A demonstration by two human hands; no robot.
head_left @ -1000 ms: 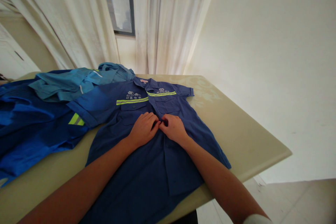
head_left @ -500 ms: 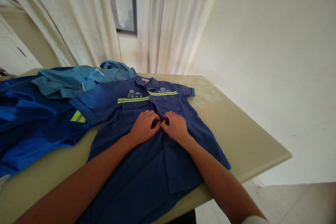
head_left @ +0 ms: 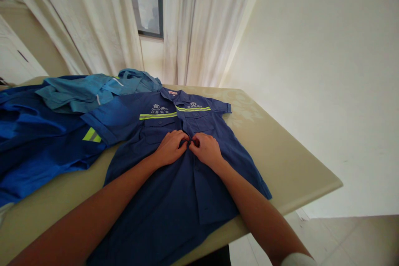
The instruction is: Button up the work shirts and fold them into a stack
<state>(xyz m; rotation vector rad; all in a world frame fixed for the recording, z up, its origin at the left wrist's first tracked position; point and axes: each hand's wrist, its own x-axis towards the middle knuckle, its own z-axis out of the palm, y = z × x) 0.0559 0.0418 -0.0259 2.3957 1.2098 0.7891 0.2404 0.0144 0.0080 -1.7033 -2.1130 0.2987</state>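
Note:
A dark blue short-sleeved work shirt (head_left: pixel 162 191) lies front side up, its collar toward the far side of the table. Yellow-green reflective strips and pale lettering cross its chest. My left hand (head_left: pixel 171 147) pinches the front edge of the shirt at mid-placket. Close against it, my right hand (head_left: pixel 207 149) pinches the opposite front edge. The fingertips of both hands nearly meet, with a bunch of cloth raised between them. Any button there is hidden by my fingers. Below my hands the two front panels lie loose and overlap.
Brighter blue garments (head_left: pixel 40 141) with a reflective strip are heaped at the left, touching the shirt's sleeve. A light blue garment (head_left: pixel 81 93) lies crumpled on top. The pale table (head_left: pixel 289 166) ends in a corner at the right, near a white wall (head_left: pixel 327 70). Curtains (head_left: pixel 205 29) hang behind.
My hands have drawn slightly closer together, still pinching the shirt's front edges. The view has shifted a little; the shirt stays in place.

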